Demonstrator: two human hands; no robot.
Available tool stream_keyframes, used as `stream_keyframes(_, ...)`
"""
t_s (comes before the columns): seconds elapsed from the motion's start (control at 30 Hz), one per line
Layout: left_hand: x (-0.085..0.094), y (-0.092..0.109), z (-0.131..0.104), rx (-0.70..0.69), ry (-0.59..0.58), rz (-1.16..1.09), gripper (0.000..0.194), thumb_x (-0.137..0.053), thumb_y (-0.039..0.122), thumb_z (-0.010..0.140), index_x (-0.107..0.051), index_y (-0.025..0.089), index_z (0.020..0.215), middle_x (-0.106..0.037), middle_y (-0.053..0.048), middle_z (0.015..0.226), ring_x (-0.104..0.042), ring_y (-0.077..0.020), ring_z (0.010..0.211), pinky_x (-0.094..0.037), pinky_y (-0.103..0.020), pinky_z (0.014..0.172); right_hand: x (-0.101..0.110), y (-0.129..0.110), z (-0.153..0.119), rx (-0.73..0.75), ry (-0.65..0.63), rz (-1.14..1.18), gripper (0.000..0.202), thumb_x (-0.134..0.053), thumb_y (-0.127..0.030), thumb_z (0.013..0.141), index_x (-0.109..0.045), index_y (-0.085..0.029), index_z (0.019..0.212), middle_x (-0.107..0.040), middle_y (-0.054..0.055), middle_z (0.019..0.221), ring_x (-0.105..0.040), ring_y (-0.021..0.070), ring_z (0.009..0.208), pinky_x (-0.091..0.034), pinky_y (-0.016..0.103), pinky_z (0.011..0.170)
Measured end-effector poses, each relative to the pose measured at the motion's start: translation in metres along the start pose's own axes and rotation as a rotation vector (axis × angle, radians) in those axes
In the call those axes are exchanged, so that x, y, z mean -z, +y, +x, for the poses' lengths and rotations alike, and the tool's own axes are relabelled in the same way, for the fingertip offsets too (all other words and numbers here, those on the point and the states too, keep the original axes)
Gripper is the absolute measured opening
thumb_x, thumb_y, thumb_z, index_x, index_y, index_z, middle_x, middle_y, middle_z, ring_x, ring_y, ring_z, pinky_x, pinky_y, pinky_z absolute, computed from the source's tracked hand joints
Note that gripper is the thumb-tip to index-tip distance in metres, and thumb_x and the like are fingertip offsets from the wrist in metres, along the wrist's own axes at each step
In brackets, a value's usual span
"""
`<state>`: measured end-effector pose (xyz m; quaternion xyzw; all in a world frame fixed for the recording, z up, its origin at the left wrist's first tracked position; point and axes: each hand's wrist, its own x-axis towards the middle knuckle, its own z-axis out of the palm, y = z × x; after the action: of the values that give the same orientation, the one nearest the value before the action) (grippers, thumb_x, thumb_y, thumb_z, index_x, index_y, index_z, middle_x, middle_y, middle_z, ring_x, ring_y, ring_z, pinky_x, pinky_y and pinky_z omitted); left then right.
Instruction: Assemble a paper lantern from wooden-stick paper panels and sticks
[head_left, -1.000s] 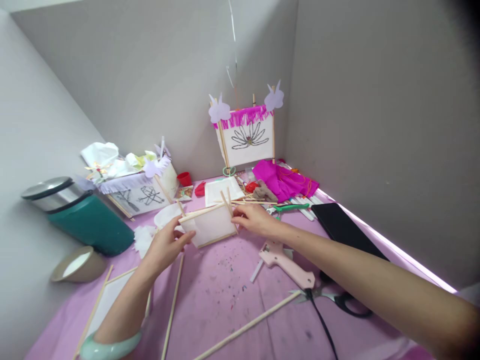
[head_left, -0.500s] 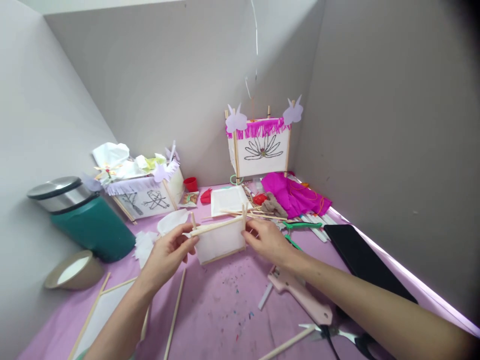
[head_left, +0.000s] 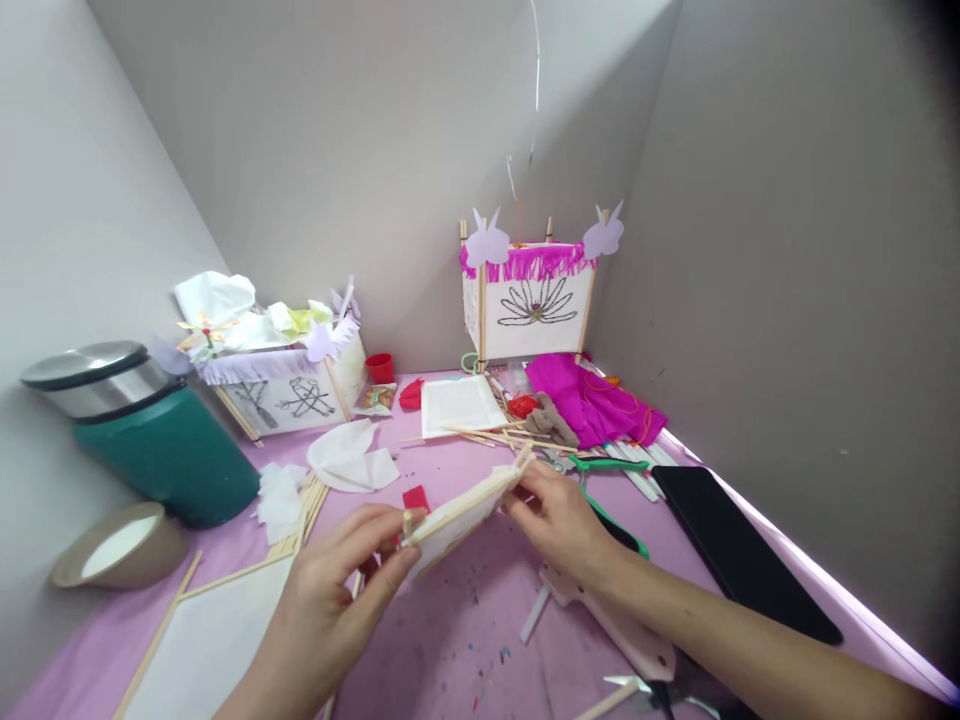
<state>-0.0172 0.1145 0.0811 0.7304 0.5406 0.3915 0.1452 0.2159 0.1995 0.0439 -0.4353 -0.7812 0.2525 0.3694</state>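
Note:
A small white paper panel with a wooden stick frame (head_left: 466, 507) is held up between both hands, tilted so that its top edge faces me. My left hand (head_left: 337, 575) pinches its left end between thumb and fingers. At the right end, where short stick ends jut out, my right hand (head_left: 551, 510) grips it. Below my right forearm lies a pale pink glue gun (head_left: 611, 620) with a white glue stick showing. A larger framed white panel (head_left: 214, 630) lies flat, partly covered by my left forearm.
A decorated paper lantern (head_left: 536, 310) hangs at the back. Another lantern box (head_left: 300, 395), holding crumpled paper, stands beside a green tumbler (head_left: 172, 450) and a bowl (head_left: 124, 550). On the right are green-handled pliers (head_left: 611, 465), a black phone-like slab (head_left: 739, 550) and scissors (head_left: 626, 685).
Both hands have tipped the small panel from nearly upright to slanted, with its right end higher. My left hand has come closer and lower. The view has shifted slightly.

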Motion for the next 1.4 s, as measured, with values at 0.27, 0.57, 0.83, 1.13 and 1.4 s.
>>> stream_keyframes(0.27, -0.01, 0.002, -0.021, -0.099, -0.083, -0.077, 0.032, -0.057, 0.02, 0.083, -0.064, 0.036, 0.11, -0.064, -0.003, 0.102, -0.064, -0.0143, 0.075, -0.052, -0.021, 0.06, 0.003, 0.003, -0.007, 0.05, -0.043, -0.013, 0.016, -0.046, -0.012, 0.084, -0.058, -0.019, 0.076, -0.061, 0.004, 0.085, -0.056, 0.0163, 0.078, -0.043, 0.029, 0.072)
stream_keyframes(0.57, -0.005, 0.007, -0.007, 0.144, -0.022, -0.195, 0.014, -0.059, 0.033, 0.08, -0.068, 0.027, 0.09, -0.065, -0.005, 0.095, -0.057, -0.0125, 0.059, -0.05, -0.025, 0.053, 0.001, -0.003, 0.015, 0.06, -0.105, -0.096, 0.015, -0.047, -0.008, 0.08, -0.058, -0.018, 0.076, -0.059, 0.004, 0.08, -0.054, 0.0169, 0.075, -0.041, 0.028, 0.067)
stream_keyframes(0.83, -0.003, -0.004, 0.011, 0.38, 0.053, -0.313, 0.029, -0.063, 0.046, 0.073, -0.067, 0.021, 0.088, -0.06, -0.003, 0.073, -0.051, -0.0126, 0.055, -0.043, -0.023, 0.046, -0.004, -0.007, 0.029, 0.054, -0.124, -0.181, 0.016, -0.047, -0.007, 0.079, -0.053, -0.017, 0.068, -0.058, 0.003, 0.076, -0.052, 0.0161, 0.074, -0.038, 0.027, 0.069)
stream_keyframes(1.13, 0.003, -0.007, 0.015, 0.439, 0.05, -0.366, 0.031, -0.062, 0.044, 0.074, -0.063, 0.019, 0.093, -0.057, 0.0, 0.071, -0.054, -0.0127, 0.058, -0.049, -0.026, 0.055, -0.009, -0.009, 0.034, 0.087, -0.11, -0.176, 0.015, -0.046, -0.009, 0.08, -0.054, -0.017, 0.069, -0.059, 0.004, 0.078, -0.052, 0.0154, 0.073, -0.037, 0.026, 0.067)
stream_keyframes(1.4, 0.004, -0.012, 0.02, 0.41, 0.062, -0.409, 0.03, -0.062, 0.044, 0.075, -0.061, 0.018, 0.09, -0.062, -0.004, 0.088, -0.056, -0.0129, 0.064, -0.05, -0.026, 0.056, -0.011, -0.012, 0.039, 0.022, -0.1, -0.195, 0.019, -0.046, -0.009, 0.079, -0.056, -0.017, 0.063, -0.058, 0.001, 0.068, -0.049, 0.0134, 0.065, -0.032, 0.023, 0.06)
